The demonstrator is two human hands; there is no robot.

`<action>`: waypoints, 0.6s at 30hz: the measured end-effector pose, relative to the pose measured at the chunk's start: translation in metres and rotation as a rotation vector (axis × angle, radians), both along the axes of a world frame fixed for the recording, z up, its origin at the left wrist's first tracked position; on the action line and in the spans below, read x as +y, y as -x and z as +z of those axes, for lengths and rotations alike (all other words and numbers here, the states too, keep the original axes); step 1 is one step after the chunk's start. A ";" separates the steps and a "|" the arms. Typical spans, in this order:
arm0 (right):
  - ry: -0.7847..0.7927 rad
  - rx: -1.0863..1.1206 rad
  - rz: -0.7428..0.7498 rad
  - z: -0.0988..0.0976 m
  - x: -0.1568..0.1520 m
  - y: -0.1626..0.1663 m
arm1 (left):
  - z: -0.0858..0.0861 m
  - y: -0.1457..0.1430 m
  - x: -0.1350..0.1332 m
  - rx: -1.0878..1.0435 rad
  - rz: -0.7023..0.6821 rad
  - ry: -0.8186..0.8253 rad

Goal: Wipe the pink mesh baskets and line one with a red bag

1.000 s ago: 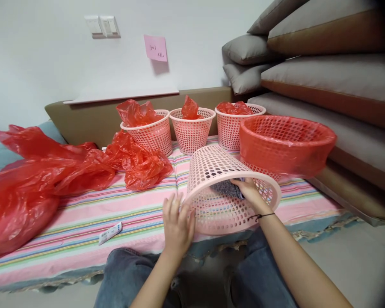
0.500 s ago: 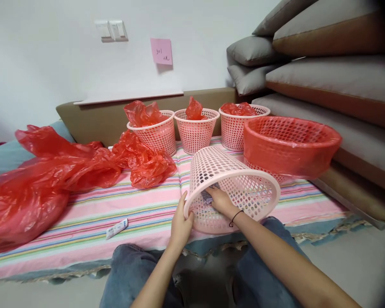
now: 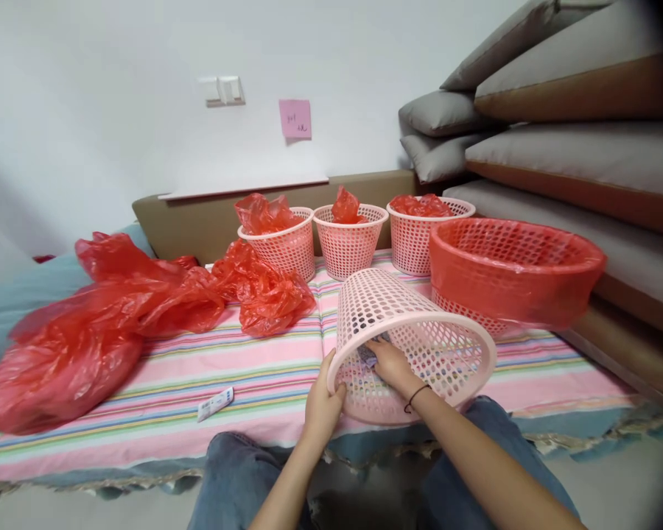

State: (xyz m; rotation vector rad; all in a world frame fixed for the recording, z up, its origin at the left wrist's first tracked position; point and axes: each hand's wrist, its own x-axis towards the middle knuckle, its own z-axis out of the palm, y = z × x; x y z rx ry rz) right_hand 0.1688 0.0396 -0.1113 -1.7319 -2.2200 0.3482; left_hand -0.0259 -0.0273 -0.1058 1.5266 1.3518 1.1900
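A pink perforated basket [image 3: 414,324] lies on its side on the striped bed cover, its mouth facing me. My left hand [image 3: 323,405] grips the left part of its rim, fingers curled round it. My right hand [image 3: 390,362] reaches inside the basket and presses a grey cloth [image 3: 366,355] against its inner wall; only a scrap of the cloth shows under the fingers. A black band circles my right wrist.
Three upright pink baskets [image 3: 347,239] with red plastic bags in them line the back. A larger basket lined with a red bag [image 3: 511,269] sits to the right. Loose red bags [image 3: 116,309] pile at the left. A small white tube [image 3: 215,403] lies near the bed's front edge. Grey cushions [image 3: 558,140] are stacked to the right.
My right hand has slid with the cloth from the basket's upper inner wall down toward its left side. My left hand went from resting by the rim to gripping it. The view shifted.
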 end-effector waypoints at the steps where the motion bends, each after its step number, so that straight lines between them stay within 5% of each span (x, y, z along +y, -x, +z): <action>1: 0.000 0.000 0.000 0.001 0.000 0.001 | 0.000 0.000 0.000 0.010 0.011 0.000; 13: 0.225 -0.061 0.172 0.039 0.005 -0.016 | 0.000 0.001 0.001 0.104 0.031 0.011; 18: 0.246 -0.047 0.194 0.044 0.004 -0.022 | 0.037 0.001 -0.014 0.145 0.090 -0.143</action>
